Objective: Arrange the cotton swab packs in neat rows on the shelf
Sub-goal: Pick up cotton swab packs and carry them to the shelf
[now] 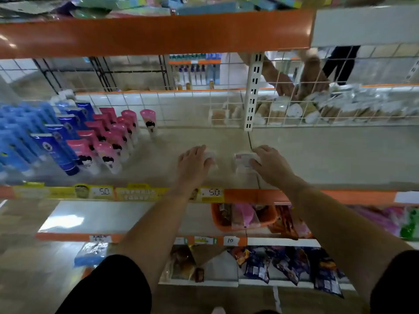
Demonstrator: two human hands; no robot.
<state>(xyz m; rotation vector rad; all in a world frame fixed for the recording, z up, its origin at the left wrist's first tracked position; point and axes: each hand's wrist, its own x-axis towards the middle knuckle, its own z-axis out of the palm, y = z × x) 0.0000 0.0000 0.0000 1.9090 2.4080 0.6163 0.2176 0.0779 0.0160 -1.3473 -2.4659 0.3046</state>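
Both my arms reach onto the pale middle shelf (pixel 317 159). My left hand (pixel 192 165) grips a small white cotton swab pack (pixel 210 155), mostly hidden under its fingers. A little to the right, my right hand (pixel 269 163) holds a second pack (pixel 242 160), white with a pink label, standing on the shelf. The two packs are a short gap apart near the shelf's middle seam. The picture is blurred.
Blue and pink tubes (pixel 74 137) stand in rows on the shelf's left. Behind a white wire grid (pixel 181 105), another person's hands (pixel 301 82) handle swab tubs and packs (pixel 317 109) on the opposite shelf. An orange basket (pixel 244 217) sits on the shelf below.
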